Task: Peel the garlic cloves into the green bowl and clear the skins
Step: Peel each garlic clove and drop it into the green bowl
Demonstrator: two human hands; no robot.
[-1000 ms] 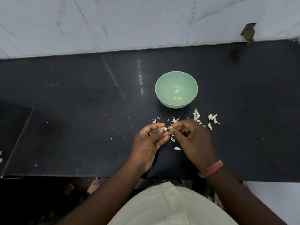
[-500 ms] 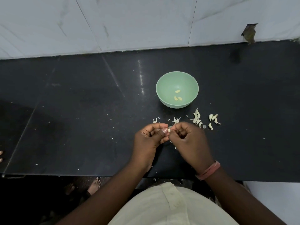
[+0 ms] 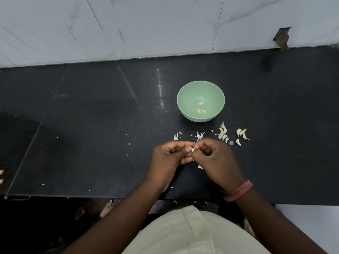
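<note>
Three cloves (image 3: 201, 108) in bowl (image 3: 185, 92); skins (image 3: 224, 134) before it, hands nearer.

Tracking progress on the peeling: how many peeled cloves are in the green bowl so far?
3. One peeled clove lies near the middle of the green bowl; two more lie side by side, nearer the person. None looks hidden.
</note>
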